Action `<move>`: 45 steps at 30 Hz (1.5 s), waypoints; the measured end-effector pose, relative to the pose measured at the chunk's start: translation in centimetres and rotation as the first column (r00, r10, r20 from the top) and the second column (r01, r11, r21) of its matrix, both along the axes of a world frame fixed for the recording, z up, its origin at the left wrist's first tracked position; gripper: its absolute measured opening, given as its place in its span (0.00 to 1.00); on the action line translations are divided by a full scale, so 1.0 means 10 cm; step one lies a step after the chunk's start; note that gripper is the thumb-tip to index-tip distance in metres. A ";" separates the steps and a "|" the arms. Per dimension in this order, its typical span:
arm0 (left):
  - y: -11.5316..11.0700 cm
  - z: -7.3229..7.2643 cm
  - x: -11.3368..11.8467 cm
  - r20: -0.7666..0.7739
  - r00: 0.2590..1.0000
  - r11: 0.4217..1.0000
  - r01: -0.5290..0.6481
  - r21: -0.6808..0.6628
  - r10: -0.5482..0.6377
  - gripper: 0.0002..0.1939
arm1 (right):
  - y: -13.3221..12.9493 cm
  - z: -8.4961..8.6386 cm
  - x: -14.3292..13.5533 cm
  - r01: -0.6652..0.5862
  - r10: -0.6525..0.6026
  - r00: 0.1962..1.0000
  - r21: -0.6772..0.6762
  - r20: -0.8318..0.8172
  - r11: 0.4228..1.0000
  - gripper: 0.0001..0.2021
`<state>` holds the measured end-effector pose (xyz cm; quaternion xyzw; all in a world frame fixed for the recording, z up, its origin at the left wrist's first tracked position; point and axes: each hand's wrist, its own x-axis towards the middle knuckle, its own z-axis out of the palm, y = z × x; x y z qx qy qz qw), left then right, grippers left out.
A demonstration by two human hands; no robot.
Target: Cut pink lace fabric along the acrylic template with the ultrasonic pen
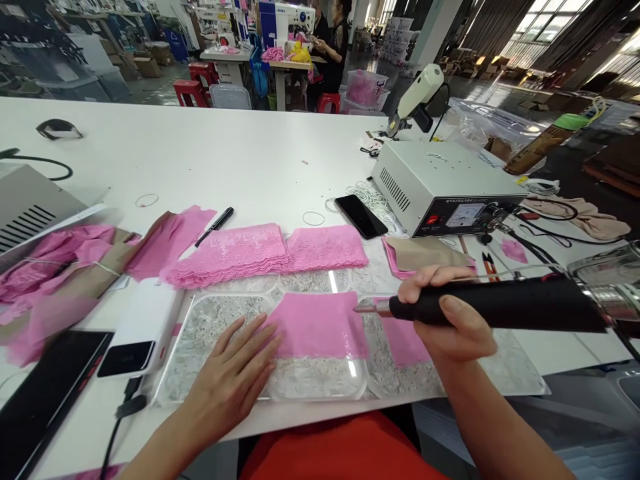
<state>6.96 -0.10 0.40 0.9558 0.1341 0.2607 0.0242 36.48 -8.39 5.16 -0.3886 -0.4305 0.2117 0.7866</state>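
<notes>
My left hand point(240, 377) lies flat with its fingers spread, the fingertips at the left edge of a pink fabric piece point(320, 327) on a clear plastic-covered mat point(317, 380). In my right hand point(455, 313) is a black handheld tool point(505, 303) with a metal tip, pointing left near the right edge of that piece. A second pink piece point(404, 343) lies partly under the right hand. Behind the mat sit two stacks of pink lace, the left one point(235, 253) touching the right one point(327, 248).
A grey control box point(450, 177) stands at the right, cabled to the tool. A black phone point(361, 216), a pen point(215, 227), a white device point(145, 327) and bundled pink fabric point(60, 267) lie around. A person point(336, 47) is in the background.
</notes>
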 end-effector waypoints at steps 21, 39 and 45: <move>-0.05 -0.12 -0.14 -0.001 0.995 0.995 -0.098 -0.031 0.098 0.15 | 0.34 -0.15 -0.18 0.088 -0.085 0.994 -0.036 0.073 0.995 0.02; -0.12 -0.10 -0.18 0.018 0.994 0.995 -0.104 -0.008 0.104 0.15 | 0.49 -0.14 -0.40 0.019 -0.018 0.999 -0.053 0.037 0.998 0.03; -0.13 -0.09 -0.19 0.007 0.994 0.994 -0.111 0.003 0.111 0.15 | 0.49 -0.12 -0.40 0.036 -0.034 0.999 -0.062 0.034 0.997 0.02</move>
